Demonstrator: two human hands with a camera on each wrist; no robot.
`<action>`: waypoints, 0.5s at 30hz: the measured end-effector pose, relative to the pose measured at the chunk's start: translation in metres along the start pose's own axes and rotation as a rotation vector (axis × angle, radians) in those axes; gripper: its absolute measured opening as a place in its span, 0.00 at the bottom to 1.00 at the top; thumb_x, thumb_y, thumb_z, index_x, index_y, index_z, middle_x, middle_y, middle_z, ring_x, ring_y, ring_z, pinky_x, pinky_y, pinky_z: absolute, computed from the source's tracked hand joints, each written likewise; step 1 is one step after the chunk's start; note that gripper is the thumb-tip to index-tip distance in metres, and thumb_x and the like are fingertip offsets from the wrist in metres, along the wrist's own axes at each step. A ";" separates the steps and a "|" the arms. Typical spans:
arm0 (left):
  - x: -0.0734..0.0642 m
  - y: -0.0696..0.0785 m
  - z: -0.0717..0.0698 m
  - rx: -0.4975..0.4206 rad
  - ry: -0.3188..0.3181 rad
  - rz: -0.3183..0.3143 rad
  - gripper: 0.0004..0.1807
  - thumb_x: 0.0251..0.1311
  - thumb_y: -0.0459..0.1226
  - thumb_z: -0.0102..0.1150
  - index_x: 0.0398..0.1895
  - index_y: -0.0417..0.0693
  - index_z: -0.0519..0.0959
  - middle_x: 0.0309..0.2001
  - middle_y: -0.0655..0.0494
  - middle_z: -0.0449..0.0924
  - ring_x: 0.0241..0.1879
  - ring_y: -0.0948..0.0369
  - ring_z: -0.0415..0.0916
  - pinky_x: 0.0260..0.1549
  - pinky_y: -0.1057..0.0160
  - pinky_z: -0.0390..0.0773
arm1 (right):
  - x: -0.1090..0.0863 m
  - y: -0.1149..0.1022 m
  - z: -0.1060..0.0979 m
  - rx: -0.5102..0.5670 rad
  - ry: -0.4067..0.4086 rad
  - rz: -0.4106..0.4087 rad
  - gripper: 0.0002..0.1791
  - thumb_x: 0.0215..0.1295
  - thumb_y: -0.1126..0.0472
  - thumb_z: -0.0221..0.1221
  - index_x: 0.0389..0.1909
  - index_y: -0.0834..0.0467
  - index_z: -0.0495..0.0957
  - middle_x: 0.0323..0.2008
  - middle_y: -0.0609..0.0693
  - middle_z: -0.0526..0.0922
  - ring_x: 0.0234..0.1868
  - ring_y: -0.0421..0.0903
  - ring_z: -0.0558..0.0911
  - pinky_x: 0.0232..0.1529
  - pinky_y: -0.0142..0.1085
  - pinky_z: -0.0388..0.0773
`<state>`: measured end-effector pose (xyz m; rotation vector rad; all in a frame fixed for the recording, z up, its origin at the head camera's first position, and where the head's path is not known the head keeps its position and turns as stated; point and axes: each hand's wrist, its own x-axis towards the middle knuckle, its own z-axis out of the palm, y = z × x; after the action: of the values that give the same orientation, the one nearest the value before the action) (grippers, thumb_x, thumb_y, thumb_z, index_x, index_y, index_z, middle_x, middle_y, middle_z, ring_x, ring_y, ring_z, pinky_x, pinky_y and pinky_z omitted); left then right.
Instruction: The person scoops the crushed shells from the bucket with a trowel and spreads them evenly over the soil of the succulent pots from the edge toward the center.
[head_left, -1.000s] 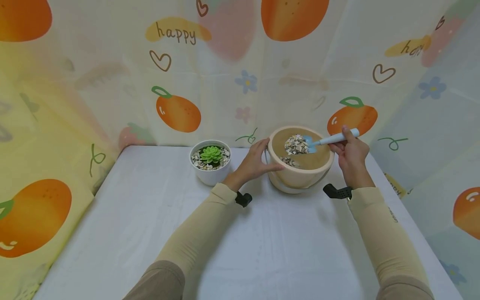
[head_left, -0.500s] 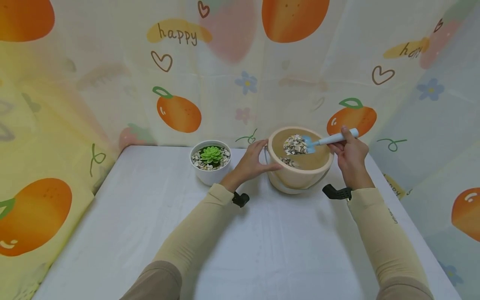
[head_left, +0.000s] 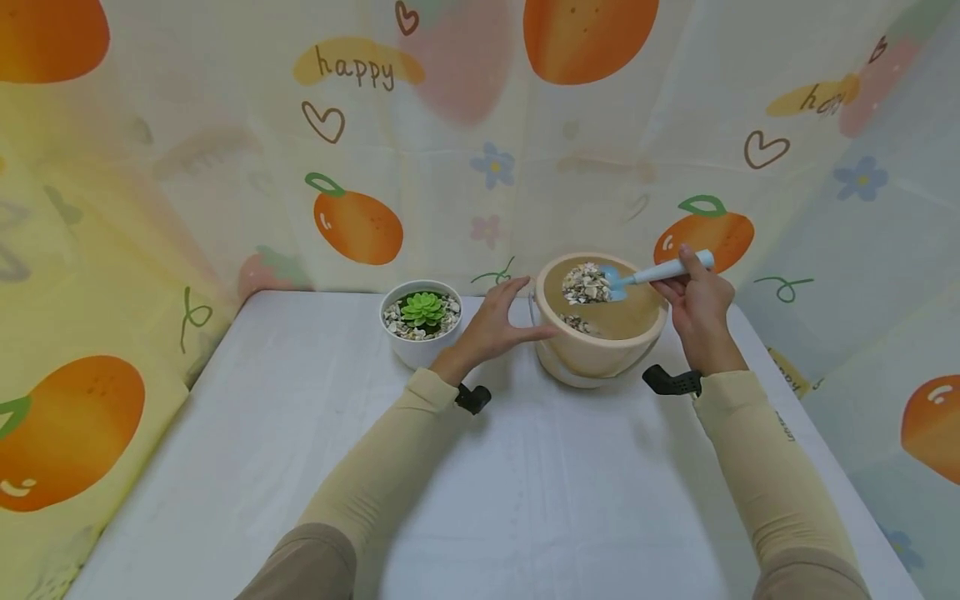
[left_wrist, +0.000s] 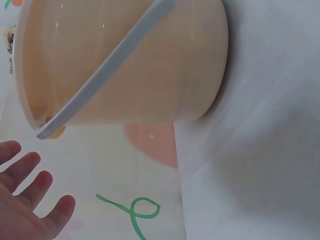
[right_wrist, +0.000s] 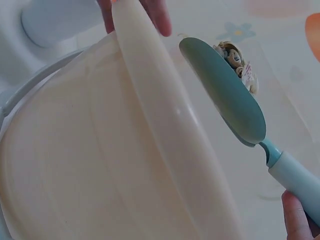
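Note:
My right hand grips the pale handle of a small blue shovel, raised over the bucket's opening. Small shells are heaped on its blade; the right wrist view shows the blade's teal underside above the bucket's rim level. The cream bucket stands on the table, with more shells on its floor. Its grey bail handle hangs down across the side. To the bucket's left, my left hand has its fingers spread; in the left wrist view they stand apart from the bucket.
A white pot with a green succulent and shells around it stands left of the bucket, close behind my left wrist. A white cloth covers the table. A printed curtain rises directly behind the table's back edge.
My left hand has let go of the bucket's rim and drawn slightly left. My right hand has shifted the loaded shovel a little left and up. The bucket has stayed put.

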<state>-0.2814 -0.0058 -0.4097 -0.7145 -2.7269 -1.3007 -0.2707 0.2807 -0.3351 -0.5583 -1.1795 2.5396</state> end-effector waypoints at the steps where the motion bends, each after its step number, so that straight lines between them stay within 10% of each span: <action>1: -0.001 0.000 -0.001 -0.001 0.001 0.000 0.54 0.48 0.57 0.71 0.75 0.50 0.56 0.75 0.49 0.57 0.75 0.50 0.52 0.70 0.46 0.60 | 0.000 0.000 0.001 0.000 0.000 0.000 0.20 0.55 0.58 0.69 0.47 0.59 0.75 0.32 0.54 0.85 0.36 0.48 0.88 0.42 0.43 0.81; 15: -0.008 -0.004 -0.016 0.025 0.041 0.008 0.52 0.49 0.55 0.72 0.75 0.48 0.57 0.73 0.46 0.59 0.74 0.47 0.54 0.69 0.43 0.62 | -0.005 0.009 0.014 0.024 -0.042 -0.011 0.18 0.55 0.58 0.70 0.42 0.63 0.78 0.26 0.56 0.86 0.30 0.49 0.88 0.34 0.42 0.85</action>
<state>-0.2789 -0.0230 -0.4042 -0.6880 -2.7005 -1.2631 -0.2738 0.2638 -0.3326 -0.4938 -1.1616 2.5649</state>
